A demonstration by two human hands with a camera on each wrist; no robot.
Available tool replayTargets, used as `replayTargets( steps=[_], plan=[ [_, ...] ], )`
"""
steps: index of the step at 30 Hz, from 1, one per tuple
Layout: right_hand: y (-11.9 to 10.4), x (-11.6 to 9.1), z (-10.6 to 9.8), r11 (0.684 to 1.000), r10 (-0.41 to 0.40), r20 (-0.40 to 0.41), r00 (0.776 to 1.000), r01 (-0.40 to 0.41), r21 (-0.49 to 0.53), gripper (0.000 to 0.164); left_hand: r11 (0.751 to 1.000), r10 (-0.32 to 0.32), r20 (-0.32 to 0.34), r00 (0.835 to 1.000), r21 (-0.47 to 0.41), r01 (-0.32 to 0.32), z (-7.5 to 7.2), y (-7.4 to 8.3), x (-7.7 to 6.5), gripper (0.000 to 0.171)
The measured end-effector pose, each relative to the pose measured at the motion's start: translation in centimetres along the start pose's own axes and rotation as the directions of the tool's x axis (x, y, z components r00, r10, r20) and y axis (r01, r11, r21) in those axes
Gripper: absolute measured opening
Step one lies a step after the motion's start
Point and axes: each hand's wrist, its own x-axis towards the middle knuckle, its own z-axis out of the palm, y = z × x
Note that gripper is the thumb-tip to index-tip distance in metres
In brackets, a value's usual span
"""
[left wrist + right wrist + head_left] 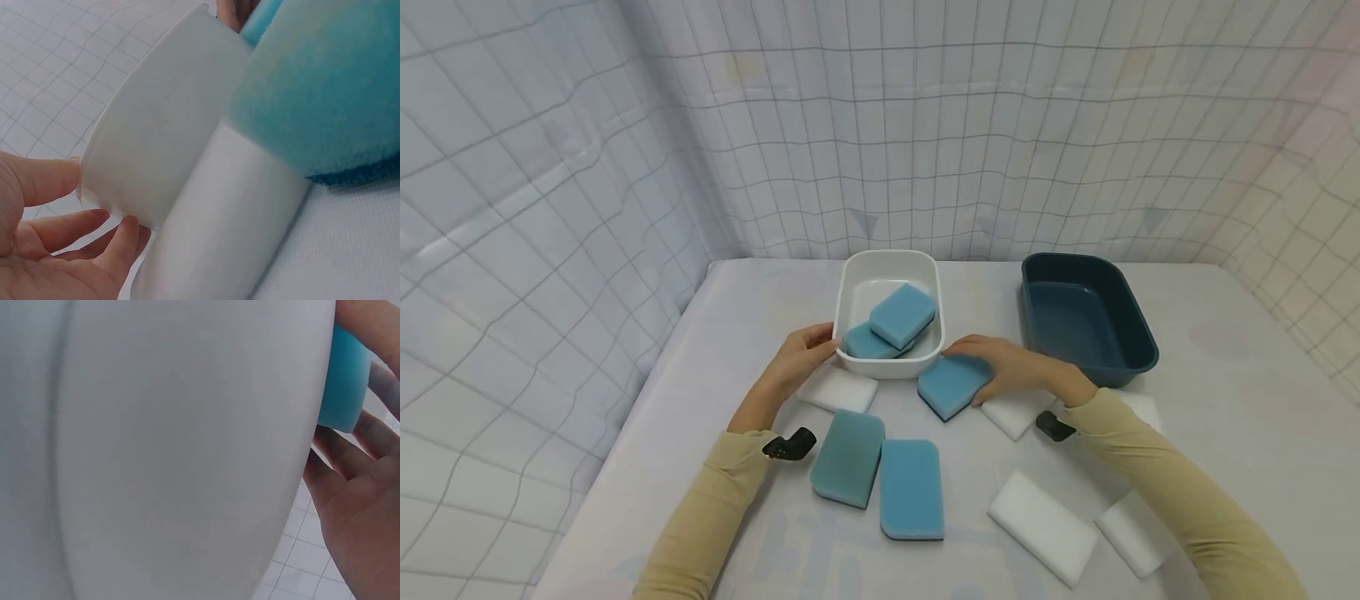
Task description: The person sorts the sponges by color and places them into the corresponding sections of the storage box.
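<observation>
- The left hand (801, 358), partly curled, pinches the near-left edge of a white rounded-rectangular plastic tub (887, 367).
- Two light-blue foam sponges (904, 313) overlap inside that tub.
- Just beside its near-right corner, a blue, dark-backed foam sponge (951, 385) sits in the grip of the half-closed right hand (1011, 364).
- Farther right, a dark-blue rectangular plastic tub (1067, 312) stands on the worktop (1225, 367).

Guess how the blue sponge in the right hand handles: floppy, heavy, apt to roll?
The sponge in the right hand is probably light and squashy, since it looks like foam. It likely won't flop, judging by its thick, block-like shape. Rolling seems unlikely, given its broad flat face and straight edges.
</observation>
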Motion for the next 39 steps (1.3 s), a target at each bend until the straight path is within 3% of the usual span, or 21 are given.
replayTargets(
  steps=[9,15,34,39],
  plan=[
    [0.1,0.1,-0.2,0.999,-0.003,0.008,1.0,0.004,-0.038,0.077,0.999,0.035,0.017,0.999,-0.042,-0.035,0.1,0.1,-0.2,0.052],
    [0.0,-0.2,-0.2,0.999,0.017,0.01,1.0,-0.017,-0.028,0.076,0.999,0.039,0.023,0.999,-0.023,-0.038,0.0,0.1,-0.1,0.052],
    [-0.2,-1.2,-0.4,1.0,-0.009,-0.015,1.0,0.009,-0.005,0.072,0.999,0.045,0.02,0.999,-0.02,-0.044,-0.1,0.0,-0.1,0.052],
    [-0.5,-1.6,-0.6,0.999,-0.05,-0.025,0.998,0.05,-0.011,0.072,0.999,0.041,0.021,0.999,-0.022,-0.04,-0.1,0.0,-0.2,0.052]
  ],
)
